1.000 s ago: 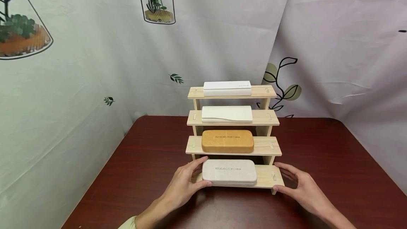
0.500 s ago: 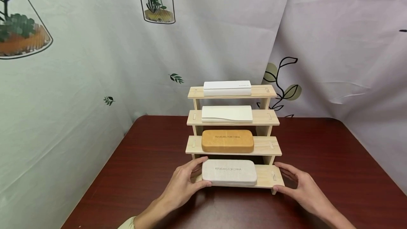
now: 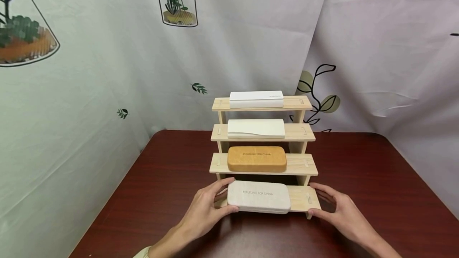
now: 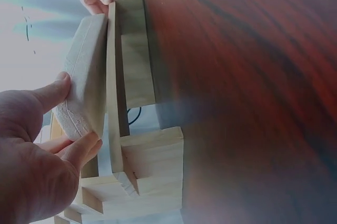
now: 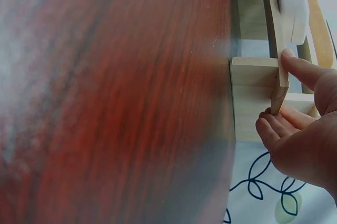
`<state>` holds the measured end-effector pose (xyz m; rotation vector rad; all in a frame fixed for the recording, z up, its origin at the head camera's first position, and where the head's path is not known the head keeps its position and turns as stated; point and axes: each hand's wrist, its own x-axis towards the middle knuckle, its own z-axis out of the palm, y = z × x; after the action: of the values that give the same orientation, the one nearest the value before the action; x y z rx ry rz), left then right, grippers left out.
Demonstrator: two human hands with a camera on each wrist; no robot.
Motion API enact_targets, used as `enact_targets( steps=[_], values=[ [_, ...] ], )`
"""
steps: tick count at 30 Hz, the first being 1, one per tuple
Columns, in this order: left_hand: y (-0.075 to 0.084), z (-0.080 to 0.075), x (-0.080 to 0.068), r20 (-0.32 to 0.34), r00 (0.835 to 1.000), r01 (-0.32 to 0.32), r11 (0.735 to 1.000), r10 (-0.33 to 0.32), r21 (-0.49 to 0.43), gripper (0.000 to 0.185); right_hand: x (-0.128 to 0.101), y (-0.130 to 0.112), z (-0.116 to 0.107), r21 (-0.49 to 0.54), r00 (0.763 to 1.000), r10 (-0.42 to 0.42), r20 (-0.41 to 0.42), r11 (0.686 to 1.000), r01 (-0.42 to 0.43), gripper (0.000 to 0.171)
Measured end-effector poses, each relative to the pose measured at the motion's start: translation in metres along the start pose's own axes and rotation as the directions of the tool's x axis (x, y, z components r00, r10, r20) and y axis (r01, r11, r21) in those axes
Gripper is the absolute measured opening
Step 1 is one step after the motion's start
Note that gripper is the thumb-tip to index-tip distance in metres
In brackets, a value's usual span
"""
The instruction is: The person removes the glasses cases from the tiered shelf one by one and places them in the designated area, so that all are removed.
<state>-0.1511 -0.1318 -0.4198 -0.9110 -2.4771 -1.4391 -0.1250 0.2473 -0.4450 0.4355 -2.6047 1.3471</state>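
Pale case: lying over lowest shelf, long axis running rightward from left hand, the nearer, whose fingers are pinching its left end. Right hand: gripping shelf's right end. Orange case: resting one tier beyond.

Your head camera looks forward and down; your wrists' close, sideways-turned views share the four-tiered pale wooden rack.

Perhaps a makeshift studio, printed drapes, reddish table
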Motion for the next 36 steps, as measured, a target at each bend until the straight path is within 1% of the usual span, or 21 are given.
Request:
enact_targets(
  steps=[6,11,14,20,29,33,36],
  values=[
    [0.005,-0.002,-0.001,-0.006,1.0,-0.017,0.999,0.017,0.029,0.067,0.0,0.0,0.0,-0.002,1.0,-0.004,-0.001,1.0,0.004,0.063],
    [0.011,-0.005,-0.002,0.006,1.0,-0.02,0.999,0.019,0.04,0.067,0.0,-0.001,-0.001,-0.013,1.0,0.002,0.0,1.0,-0.002,0.063],
    [0.014,-0.006,-0.004,0.007,1.0,-0.01,1.0,0.01,0.021,0.067,0.0,-0.001,-0.001,-0.013,1.0,0.008,0.004,1.0,-0.008,0.064],
    [0.022,-0.009,-0.005,-0.012,1.0,0.007,1.0,-0.007,-0.031,0.067,0.0,-0.001,-0.001,-0.015,1.0,0.011,0.006,1.0,-0.011,0.065],
    [0.035,-0.017,-0.005,-0.034,0.999,-0.036,0.99,0.032,-0.14,0.066,0.0,-0.002,-0.001,-0.019,1.0,0.005,0.0,1.0,-0.005,0.064],
    [0.041,-0.021,-0.005,-0.056,0.996,-0.082,0.985,0.075,-0.153,0.067,-0.001,-0.002,-0.001,-0.024,1.0,0.011,0.001,1.0,-0.011,0.064],
    [0.046,-0.026,-0.005,-0.067,0.993,-0.102,0.984,0.094,-0.144,0.067,-0.001,-0.002,-0.001,-0.023,1.0,0.019,0.003,1.0,-0.018,0.064]
  ],
)
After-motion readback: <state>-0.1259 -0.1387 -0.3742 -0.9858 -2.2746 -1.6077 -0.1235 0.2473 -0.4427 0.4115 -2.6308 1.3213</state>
